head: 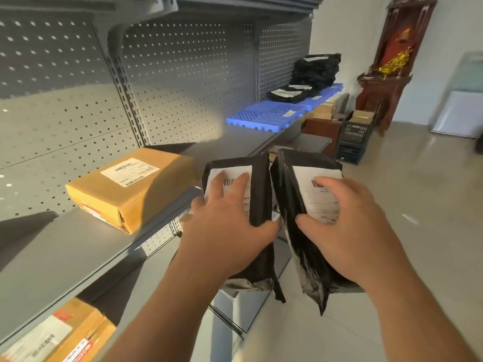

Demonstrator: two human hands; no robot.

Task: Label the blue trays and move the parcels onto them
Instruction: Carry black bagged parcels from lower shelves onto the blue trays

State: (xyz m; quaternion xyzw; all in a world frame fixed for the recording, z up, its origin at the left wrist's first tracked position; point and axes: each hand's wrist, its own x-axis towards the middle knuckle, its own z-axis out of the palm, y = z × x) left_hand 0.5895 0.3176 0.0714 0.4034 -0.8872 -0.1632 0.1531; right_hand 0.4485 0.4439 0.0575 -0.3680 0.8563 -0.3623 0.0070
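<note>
My left hand [230,220] grips a black plastic parcel [258,184] with a white barcode label, held in the air just off the shelf's front edge. My right hand [345,220] grips a second black parcel [287,194] with its own white label, right beside the first. Far along the grey shelf [78,246] lie two blue slatted trays. The nearer tray [264,117] carries only a small white label. The farther tray [326,94] holds a pile of black parcels [313,71].
A brown cardboard box [130,186] with a shipping label sits on the shelf to my left. Another brown box [60,335] is at the lower left. Past the shelf's end stand a black crate [352,142], small cartons and a dark wooden cabinet [392,74].
</note>
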